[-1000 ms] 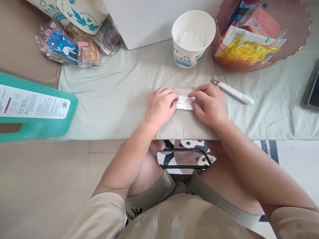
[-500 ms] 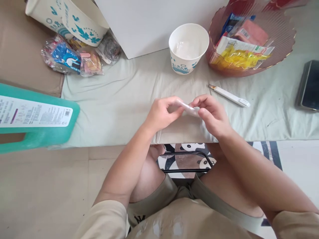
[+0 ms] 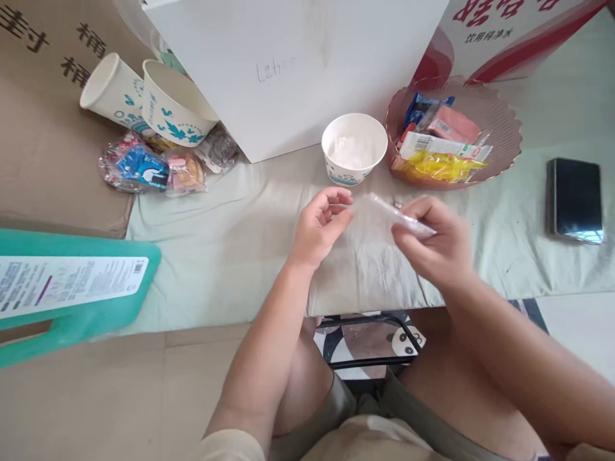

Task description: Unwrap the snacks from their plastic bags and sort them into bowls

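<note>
My right hand (image 3: 439, 246) pinches a thin, see-through plastic packet (image 3: 391, 212) between thumb and fingers; motion blurs the packet, and its contents cannot be made out. To its left, my left hand (image 3: 317, 230) is apart from the packet, fingers loosely curled and thumb separate, with nothing visible in them. Just beyond both hands stands a white paper cup (image 3: 354, 173) with a blue print and some clear plastic inside. Only the tip of the white utility knife (image 3: 398, 205) shows past my right hand, which hides the rest.
A pink ribbed bowl (image 3: 509, 150) holds several wrapped items. Right of it lies a dark phone-like device (image 3: 576, 198). At left are two tilted paper cups (image 3: 168, 109), wrapped snacks (image 3: 144, 168), a cardboard box (image 3: 43, 141) and a green jug (image 3: 144, 269). A white box (image 3: 307, 83) stands behind.
Both hands held the packet before; my left hand has let go, and my right hand has moved right with it, now covering most of the knife. The camera view has tilted up.
</note>
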`<state>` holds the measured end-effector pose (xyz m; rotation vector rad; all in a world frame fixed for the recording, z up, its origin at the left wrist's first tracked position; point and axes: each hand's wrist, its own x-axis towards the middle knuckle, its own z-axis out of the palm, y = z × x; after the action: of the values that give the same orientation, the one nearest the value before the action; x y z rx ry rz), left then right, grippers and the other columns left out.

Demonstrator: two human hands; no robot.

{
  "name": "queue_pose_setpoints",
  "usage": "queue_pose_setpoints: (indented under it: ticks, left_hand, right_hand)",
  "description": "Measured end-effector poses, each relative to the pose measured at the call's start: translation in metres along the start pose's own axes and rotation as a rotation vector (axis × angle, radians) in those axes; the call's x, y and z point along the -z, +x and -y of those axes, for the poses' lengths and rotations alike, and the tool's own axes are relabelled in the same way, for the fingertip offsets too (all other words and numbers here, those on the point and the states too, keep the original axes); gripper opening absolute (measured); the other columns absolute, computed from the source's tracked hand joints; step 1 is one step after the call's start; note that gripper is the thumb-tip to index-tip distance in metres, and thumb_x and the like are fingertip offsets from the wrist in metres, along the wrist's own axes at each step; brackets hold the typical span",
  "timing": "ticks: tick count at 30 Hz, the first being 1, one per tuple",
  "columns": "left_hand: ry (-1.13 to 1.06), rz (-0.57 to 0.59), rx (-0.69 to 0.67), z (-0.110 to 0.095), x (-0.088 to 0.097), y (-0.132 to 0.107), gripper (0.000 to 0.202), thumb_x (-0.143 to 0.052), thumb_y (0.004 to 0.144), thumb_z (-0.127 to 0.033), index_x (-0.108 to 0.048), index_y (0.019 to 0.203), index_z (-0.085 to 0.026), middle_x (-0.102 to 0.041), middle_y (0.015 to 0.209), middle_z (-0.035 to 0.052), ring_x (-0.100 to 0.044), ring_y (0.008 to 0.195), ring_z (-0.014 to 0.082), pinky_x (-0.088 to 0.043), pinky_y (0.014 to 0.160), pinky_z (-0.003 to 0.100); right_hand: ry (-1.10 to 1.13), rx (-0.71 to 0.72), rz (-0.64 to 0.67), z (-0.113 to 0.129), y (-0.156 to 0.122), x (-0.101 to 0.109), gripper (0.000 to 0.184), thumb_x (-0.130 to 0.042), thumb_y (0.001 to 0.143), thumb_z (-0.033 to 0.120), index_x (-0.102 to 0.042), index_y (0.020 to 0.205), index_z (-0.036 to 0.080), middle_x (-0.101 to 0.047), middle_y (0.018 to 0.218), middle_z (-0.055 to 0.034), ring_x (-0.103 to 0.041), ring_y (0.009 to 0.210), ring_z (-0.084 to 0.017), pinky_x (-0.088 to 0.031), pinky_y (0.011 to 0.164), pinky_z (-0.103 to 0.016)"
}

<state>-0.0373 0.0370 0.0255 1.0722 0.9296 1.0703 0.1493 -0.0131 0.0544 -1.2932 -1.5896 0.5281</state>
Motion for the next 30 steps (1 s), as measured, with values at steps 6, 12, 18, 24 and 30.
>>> queue_pose_setpoints:
  ticks: [6,12,18,24,30]
  left_hand:
    - [-0.298,-0.135,0.091,-0.004,0.000,0.018,0.017,-0.072,0.077,-0.036,-0.066,0.081,-0.021,-0.063,0.073,-0.0017,-0.061,0.065,0.0090,-0.048,0.061,0.021]
    - [-0.346,-0.202,0.104,-0.007,0.002,0.021,0.016,-0.071,0.076,-0.034,-0.065,0.074,-0.019,-0.059,0.067,-0.0016,-0.057,0.061,0.0090,-0.047,0.060,0.021]
    - [-0.341,-0.221,0.117,-0.010,0.007,0.021,0.016,-0.070,0.077,-0.034,-0.063,0.073,-0.019,-0.056,0.065,-0.0014,-0.054,0.061,0.0098,-0.045,0.059,0.022]
    - [-0.363,-0.230,0.120,-0.012,0.011,0.020,0.014,-0.070,0.078,-0.032,-0.065,0.073,-0.019,-0.056,0.066,-0.0010,-0.055,0.062,0.0102,-0.045,0.060,0.022]
    - [-0.402,-0.288,0.056,-0.013,0.010,0.018,0.013,-0.068,0.079,-0.026,-0.063,0.069,-0.019,-0.053,0.063,-0.0018,-0.052,0.059,0.0088,-0.041,0.057,0.021]
  right_hand:
    - [-0.331,0.032,0.034,0.024,0.100,0.002,0.037,-0.060,0.066,0.002,-0.033,0.068,0.027,-0.044,0.063,0.0041,-0.037,0.058,-0.014,-0.031,0.060,-0.033]
    - [-0.784,-0.099,0.574,0.005,0.169,-0.051,0.034,-0.069,0.061,-0.001,-0.045,0.058,0.024,-0.036,0.055,0.0041,-0.044,0.058,-0.014,-0.037,0.065,-0.034]
    - [-0.905,-0.253,0.921,0.012,0.193,-0.049,0.017,-0.063,0.084,0.017,-0.058,0.068,0.019,-0.056,0.062,0.0042,-0.058,0.055,-0.010,-0.040,0.062,-0.033]
    - [-1.097,-0.149,0.684,0.046,0.193,-0.034,0.014,-0.062,0.081,0.010,-0.063,0.086,0.023,-0.069,0.090,-0.0084,-0.070,0.092,-0.031,-0.048,0.066,-0.039]
    - [-1.153,-0.162,0.819,0.034,0.167,-0.060,0.020,-0.060,0.087,0.005,-0.068,0.102,0.015,-0.073,0.113,-0.0175,-0.070,0.114,-0.036,-0.050,0.088,-0.044]
